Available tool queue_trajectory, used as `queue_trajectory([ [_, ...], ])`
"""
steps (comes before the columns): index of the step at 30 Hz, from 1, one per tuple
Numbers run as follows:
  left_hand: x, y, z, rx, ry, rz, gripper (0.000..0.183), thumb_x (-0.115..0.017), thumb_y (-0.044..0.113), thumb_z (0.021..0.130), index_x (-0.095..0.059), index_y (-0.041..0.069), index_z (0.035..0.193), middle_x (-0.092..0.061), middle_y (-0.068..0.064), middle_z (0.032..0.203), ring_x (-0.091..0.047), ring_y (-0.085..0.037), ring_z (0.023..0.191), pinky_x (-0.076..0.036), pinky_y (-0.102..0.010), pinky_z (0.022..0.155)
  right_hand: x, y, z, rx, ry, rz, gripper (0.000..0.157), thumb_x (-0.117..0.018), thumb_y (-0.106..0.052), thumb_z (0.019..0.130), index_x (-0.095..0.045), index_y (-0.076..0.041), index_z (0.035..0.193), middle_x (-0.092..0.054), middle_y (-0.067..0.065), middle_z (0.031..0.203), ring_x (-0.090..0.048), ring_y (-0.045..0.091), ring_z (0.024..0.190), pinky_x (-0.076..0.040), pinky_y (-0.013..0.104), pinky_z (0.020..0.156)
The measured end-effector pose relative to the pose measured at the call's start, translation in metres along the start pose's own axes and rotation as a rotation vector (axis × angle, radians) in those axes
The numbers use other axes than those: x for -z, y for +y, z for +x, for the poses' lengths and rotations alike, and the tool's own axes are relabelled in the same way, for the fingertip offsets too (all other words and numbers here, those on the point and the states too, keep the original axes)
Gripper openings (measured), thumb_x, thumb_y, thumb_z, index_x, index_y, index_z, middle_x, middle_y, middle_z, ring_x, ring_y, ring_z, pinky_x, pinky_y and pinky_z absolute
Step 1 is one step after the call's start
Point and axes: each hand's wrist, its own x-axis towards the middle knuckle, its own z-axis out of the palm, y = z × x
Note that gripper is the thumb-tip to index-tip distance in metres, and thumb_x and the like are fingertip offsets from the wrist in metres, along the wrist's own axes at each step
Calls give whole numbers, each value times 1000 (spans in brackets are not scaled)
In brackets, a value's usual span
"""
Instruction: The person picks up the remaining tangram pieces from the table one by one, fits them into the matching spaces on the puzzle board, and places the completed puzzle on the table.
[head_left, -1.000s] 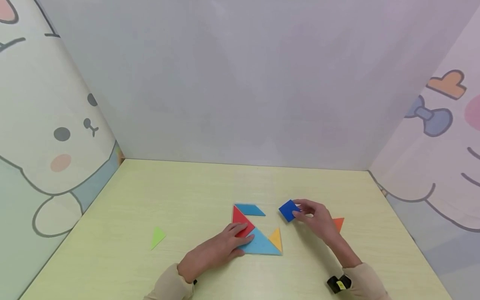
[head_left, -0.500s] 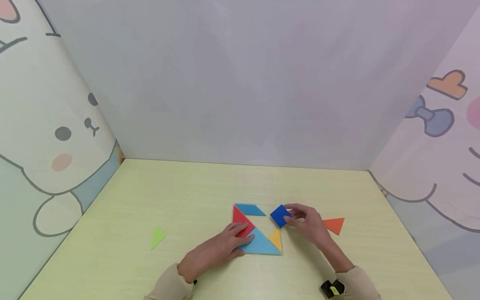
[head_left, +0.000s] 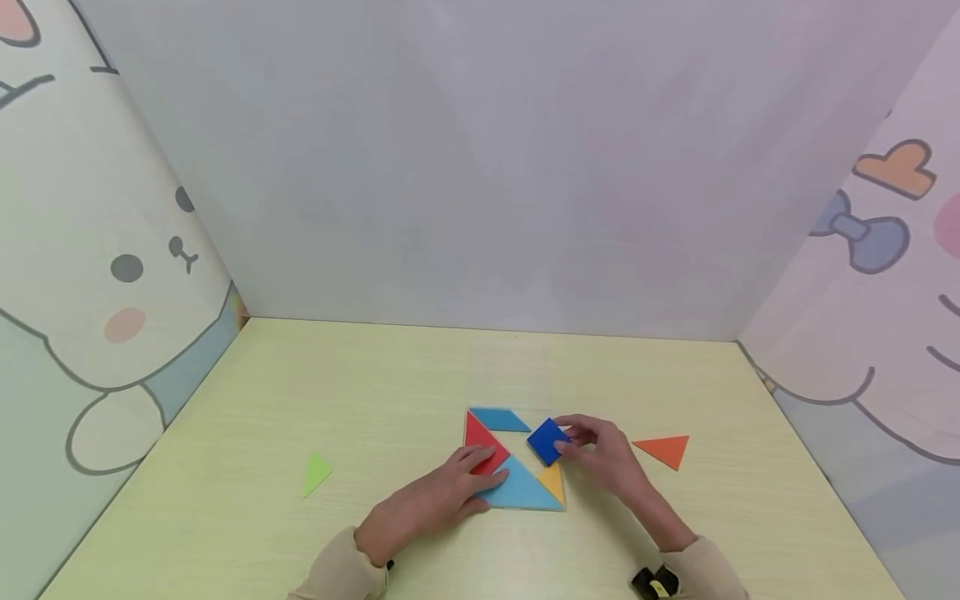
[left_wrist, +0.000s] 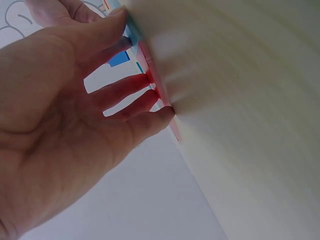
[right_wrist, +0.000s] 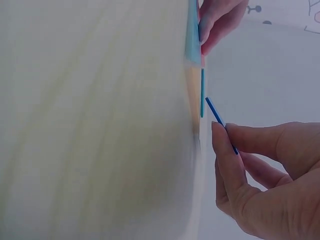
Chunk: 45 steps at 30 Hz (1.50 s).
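Observation:
My right hand [head_left: 613, 460] pinches a dark blue square tile [head_left: 547, 442] between thumb and fingers. In the right wrist view the tile [right_wrist: 216, 113] is tilted and held above the table. My left hand [head_left: 431, 502] rests its fingertips on a large red triangle [head_left: 476, 429] and a large light blue triangle [head_left: 523, 492], which lie edge to edge. Beyond them lies a blue parallelogram [head_left: 497, 419]. A small yellow triangle [head_left: 553, 482] borders the light blue one on the right, just below the held square. The left fingers partly hide the red triangle.
A small green triangle [head_left: 316, 477] lies on the left part of the pale table [head_left: 360, 367]. An orange-red triangle [head_left: 667, 451] lies to the right of my right hand. A faint clear sheet [head_left: 510, 375] shows behind the parallelogram. Walls [head_left: 480, 167] border the table.
My right hand has carried the blue square left and toward me, from right of the tiles to over the gap by the yellow triangle. The left hand stays still.

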Motion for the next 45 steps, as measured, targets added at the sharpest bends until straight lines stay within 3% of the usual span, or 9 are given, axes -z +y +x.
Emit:
queue_trajectory([
  [16, -1, -1, -1, -11, 13, 0, 51, -67, 26, 100, -56, 20, 150, -44, -9, 154, -39, -28, 141, -52, -31, 100, -13, -8, -2, -5, -31, -39, 29, -78, 0, 89, -76, -10, 117, -68, -1, 92, -62, 16, 86, -54, 22, 74],
  [25, -2, -2, -1, -30, 31, 12, 50, -66, 27, 101, -56, 18, 149, -45, -11, 153, -39, -29, 141, -50, -30, 104, -16, -11, -3, 36, -64, -71, 27, -78, 0, 88, -76, -9, 114, -67, -2, 90, -62, 15, 84, -54, 22, 75],
  [33, -3, -2, -1, -28, 27, 4, 50, -65, 27, 101, -56, 19, 150, -44, -11, 154, -39, -28, 142, -50, -31, 104, -16, -12, -6, 75, -67, -107, 26, -79, -2, 89, -75, -7, 114, -67, 0, 91, -60, 14, 82, -54, 24, 73],
  [45, -1, -2, -1, -28, 34, 9, 50, -66, 26, 101, -56, 18, 149, -45, -11, 153, -40, -29, 141, -50, -32, 104, -17, -11, -7, 58, -70, -166, 27, -78, -3, 89, -76, -7, 116, -67, 3, 95, -59, 13, 81, -52, 24, 69],
])
